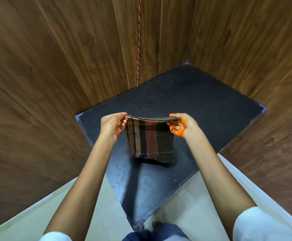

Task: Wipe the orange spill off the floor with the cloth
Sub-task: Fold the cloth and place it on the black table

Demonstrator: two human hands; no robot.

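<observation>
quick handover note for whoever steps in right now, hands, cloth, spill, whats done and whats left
Left hand: pinching the top left corner of the cloth, orange stain on fingers and palm.
Right hand: pinching the top right corner, also stained orange.
Cloth: folded, striped, held stretched between both hands and hanging above the dark floor mat, not touching it.
Spill: no orange patch visible on the mat or the pale floor; the area under the cloth is hidden.
Done: wiping looks largely finished.
Left: check beneath the cloth, wipe any residue, clean the hands.
</observation>
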